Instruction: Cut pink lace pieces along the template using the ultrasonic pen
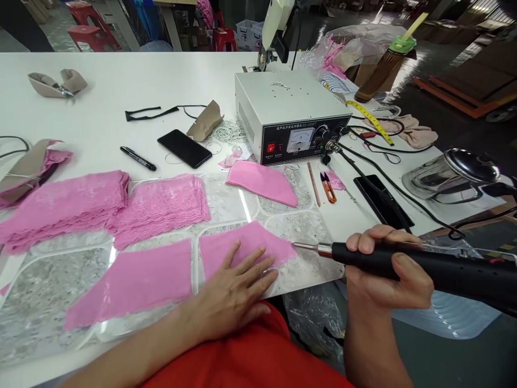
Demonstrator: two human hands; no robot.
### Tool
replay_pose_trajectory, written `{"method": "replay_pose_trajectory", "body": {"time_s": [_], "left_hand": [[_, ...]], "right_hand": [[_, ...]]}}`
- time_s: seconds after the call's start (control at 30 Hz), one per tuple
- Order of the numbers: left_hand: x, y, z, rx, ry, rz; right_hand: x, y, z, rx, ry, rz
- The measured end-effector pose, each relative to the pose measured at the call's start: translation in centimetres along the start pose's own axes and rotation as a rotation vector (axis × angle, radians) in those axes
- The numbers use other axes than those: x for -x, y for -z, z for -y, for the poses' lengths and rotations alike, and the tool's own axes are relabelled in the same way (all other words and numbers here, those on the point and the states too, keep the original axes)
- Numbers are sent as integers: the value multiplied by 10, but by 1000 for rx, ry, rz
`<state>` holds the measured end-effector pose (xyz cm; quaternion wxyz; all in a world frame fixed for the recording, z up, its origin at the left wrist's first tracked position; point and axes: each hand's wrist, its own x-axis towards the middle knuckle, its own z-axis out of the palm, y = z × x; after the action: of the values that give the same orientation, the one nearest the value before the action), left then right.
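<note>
My left hand [236,288] lies flat, fingers spread, on a piece of pink lace fabric [246,242] resting on a clear template over a glass cutting plate [299,226]. My right hand [383,272] is closed around the black handle of a cutting wand [407,264]. The wand's metal tip [301,246] touches the right edge of that pink piece. A cable runs from the wand to a white control box [288,110] with a dial meter at the back.
More pink lace lies around: a cut piece [133,283] at the left, stacks [157,205] behind, another piece [264,183] near the box. A phone [184,148], a pen [138,158], orange snips [328,187], a yellow tape measure [371,121] and a glass kettle [452,175] sit on the white table.
</note>
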<state>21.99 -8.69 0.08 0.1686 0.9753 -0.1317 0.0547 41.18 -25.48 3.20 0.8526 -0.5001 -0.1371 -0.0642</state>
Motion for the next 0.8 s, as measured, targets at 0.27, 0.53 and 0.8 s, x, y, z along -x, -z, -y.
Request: {"method": "replay_pose_trajectory", "body": {"time_s": [0.27,0.53,0.8], "left_hand": [[-1,0,1,0,-5,6],[-1,0,1,-7,-6,22],[-1,2,1,33,7,32]], "right_hand": [[0,1,-1,27,14,34],[1,3,-4,8,28,103],[1,0,-2,39,39,122]]}}
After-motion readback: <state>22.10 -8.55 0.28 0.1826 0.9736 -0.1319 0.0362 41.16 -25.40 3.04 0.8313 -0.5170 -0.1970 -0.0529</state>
